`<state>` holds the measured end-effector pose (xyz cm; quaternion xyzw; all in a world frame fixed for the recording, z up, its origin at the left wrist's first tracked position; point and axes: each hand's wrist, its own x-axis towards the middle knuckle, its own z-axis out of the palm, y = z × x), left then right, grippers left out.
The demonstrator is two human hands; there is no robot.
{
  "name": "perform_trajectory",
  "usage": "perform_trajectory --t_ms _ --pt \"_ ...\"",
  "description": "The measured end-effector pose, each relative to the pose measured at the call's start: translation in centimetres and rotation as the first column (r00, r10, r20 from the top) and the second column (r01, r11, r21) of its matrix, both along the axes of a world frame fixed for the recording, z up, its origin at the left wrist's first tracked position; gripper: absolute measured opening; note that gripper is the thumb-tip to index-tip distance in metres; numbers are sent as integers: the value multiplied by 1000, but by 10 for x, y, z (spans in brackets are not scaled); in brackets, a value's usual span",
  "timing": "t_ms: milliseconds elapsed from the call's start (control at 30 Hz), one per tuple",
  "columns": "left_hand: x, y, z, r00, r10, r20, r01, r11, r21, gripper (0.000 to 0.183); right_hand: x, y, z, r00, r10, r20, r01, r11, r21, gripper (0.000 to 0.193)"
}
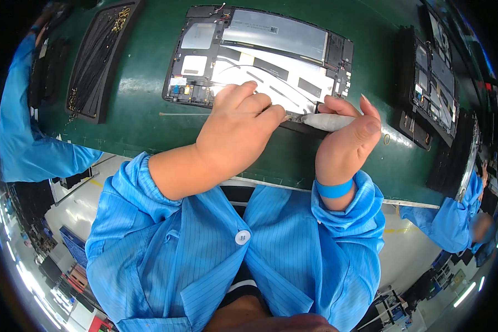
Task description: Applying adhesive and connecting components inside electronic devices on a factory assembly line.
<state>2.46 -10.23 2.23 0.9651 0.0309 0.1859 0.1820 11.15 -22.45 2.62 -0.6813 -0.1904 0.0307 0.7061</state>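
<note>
Lying crosswise, opened device casing (pixel 265 55)

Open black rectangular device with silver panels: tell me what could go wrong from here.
The thin black cable curving across the bright silver sheet might snag. The bare left hand could smudge that sheet. The thin, pale, straight strand jutting out beside that hand might get caught.

Workbench (pixel 138 130) is dark green with a pale near edge, floor (pixel 83 213) is light and kinda shiny with bits of yellow line (pixel 397 230) on it, and bright white tube lights (pixel 465 294) glare toward both lower corners.
</note>
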Motion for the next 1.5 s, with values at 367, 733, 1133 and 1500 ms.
perform_trajectory --t_ms 367,733,1133,1500 --pt "3 -3 4 999 -4 -49 4 1000 -2 19 7 4 11 912 212 351 -96 942 -322 22" --pt "2 0 10 997 -7 -77 8 1000 17 16 18 2 0 985 128 111 -92 955 -282 13" --pt "1 2 7 1000 -1 -3 0 992 -127 11 5 7 3 997 -52 -65 49 998 -44 33" --pt "3 6 1 999 -38 15 39 996 -78 13 7 1 -9 998 28 62 -25 998 -56 29"
